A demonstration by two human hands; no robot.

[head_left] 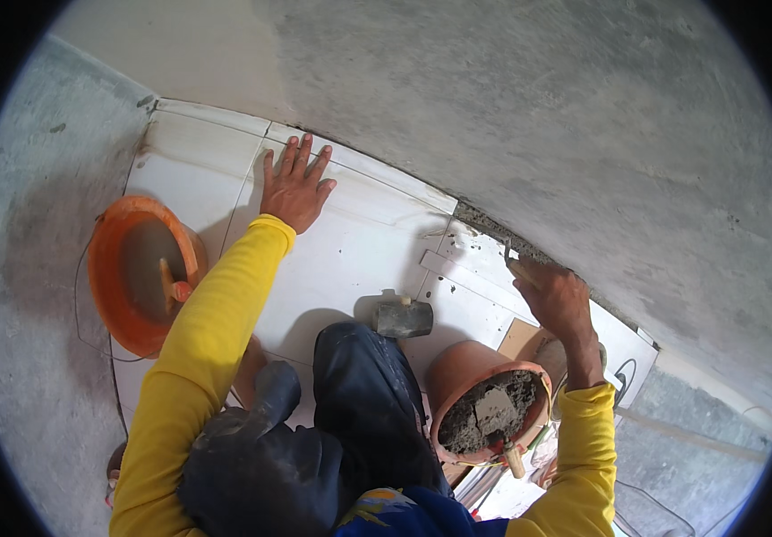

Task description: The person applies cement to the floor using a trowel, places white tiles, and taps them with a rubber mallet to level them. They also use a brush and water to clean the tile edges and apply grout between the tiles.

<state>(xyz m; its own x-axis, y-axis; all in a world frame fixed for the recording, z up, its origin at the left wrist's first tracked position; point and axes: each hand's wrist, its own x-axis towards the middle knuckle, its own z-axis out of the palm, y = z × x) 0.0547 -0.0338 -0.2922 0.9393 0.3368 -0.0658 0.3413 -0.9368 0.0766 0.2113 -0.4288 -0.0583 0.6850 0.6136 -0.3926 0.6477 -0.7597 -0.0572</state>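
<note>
My left hand [294, 186] presses with fingers spread at the foot of the wall, its fingertips on a narrow white skirting tile [377, 179]. My right hand [558, 302] is closed round the handle of a small trowel [522, 268]. Its thin metal neck lies at the wall's base; the blade is hard to make out. A rough strip of grey mortar [484, 219] runs there, beyond the skirting tile's end. A loose narrow white tile strip [466, 279] lies on the floor tiles, left of my right hand, with mortar crumbs around it.
An orange bucket [191, 251] with murky water and a handled tool stands left. Before my knee lies a black rubber mallet [404, 319]. A bucket [453, 371] of grey mortar, with a wooden handle [514, 461] at its rim, stands right. Cables [663, 506] trail at lower right.
</note>
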